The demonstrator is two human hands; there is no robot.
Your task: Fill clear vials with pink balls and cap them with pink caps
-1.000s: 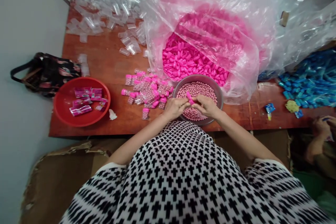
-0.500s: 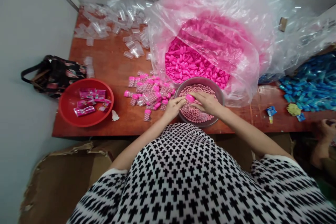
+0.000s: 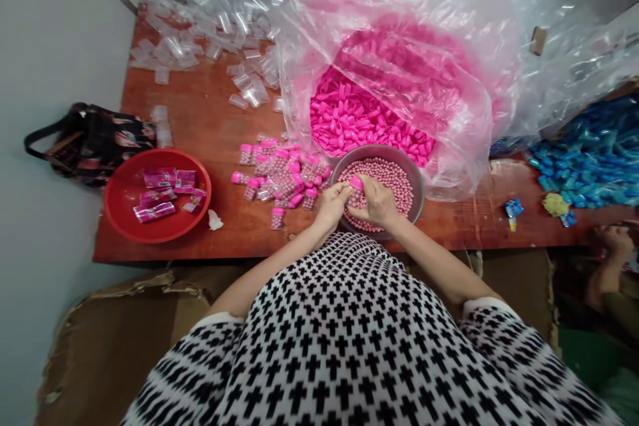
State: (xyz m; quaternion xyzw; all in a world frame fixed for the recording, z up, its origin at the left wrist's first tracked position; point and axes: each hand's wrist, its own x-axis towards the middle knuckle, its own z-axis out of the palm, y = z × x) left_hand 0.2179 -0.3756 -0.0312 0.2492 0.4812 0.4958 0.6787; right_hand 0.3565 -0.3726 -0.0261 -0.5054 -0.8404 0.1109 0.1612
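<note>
Over a grey bowl (image 3: pixel 418 196) of pink beads (image 3: pixel 394 176), both hands are closed on one small clear bottle with a pink cap (image 3: pixel 356 183). My left hand (image 3: pixel 332 206) pinches it from the left. My right hand (image 3: pixel 378 204) has its fingers around the cap from the right, so most of the bottle's body is hidden. To the left of the bowl lies a pile of bead-filled bottles (image 3: pixel 284 170) with pink caps. Behind the bowl, a clear plastic bag (image 3: pixel 464 146) lies open with many loose pink caps (image 3: pixel 354 120) in it.
A red basin (image 3: pixel 112 213) with pink packets (image 3: pixel 154 212) stands at left beside a black floral bag (image 3: pixel 120 136). Clear empty containers (image 3: pixel 174 46) are scattered at the back left. Blue pieces (image 3: pixel 589 160) lie at right, near another person's hand (image 3: pixel 616 239).
My right hand has drawn in, its fingers now wrapped closer round the pink-capped bottle. The left hand still pinches it. The view has shifted slightly.
</note>
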